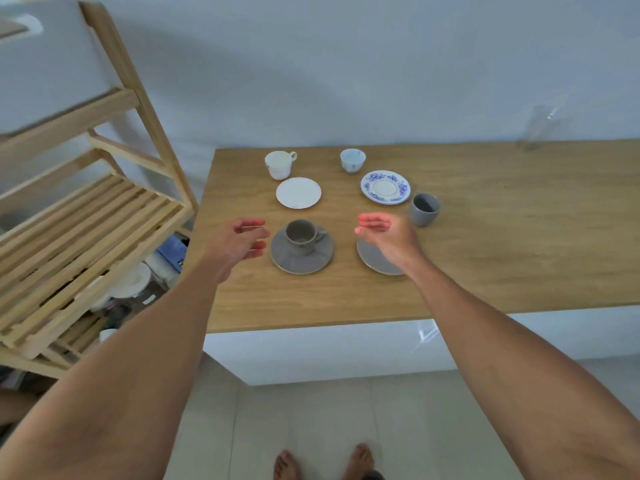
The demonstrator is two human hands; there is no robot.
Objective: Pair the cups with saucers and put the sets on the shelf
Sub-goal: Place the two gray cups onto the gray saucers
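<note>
Step, my read: one set paired, grey ceramic cup [302, 236] sitting on round grey saucer [302, 251], near-left on wooden table [485, 244]. Left hand [242, 242] just beside it, fingers spread, empty. Right hand [384, 233] loosely curled, empty, over bare second grey saucer [372, 259]. Next: lift set by saucer rim, keep level, to slatted wooden shelf [90, 230] at left.

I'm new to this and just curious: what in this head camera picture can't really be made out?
- Second grey saucer: partly covered by the right hand.
- Glass at the table's far right: transparent and blurred, so any contents are unclear.
- Clutter under the wooden shelf: hidden by the slats.
- White object, top left: cut off by the picture's edge.
- Blue patterned cup: its pattern is too small to read.
</note>
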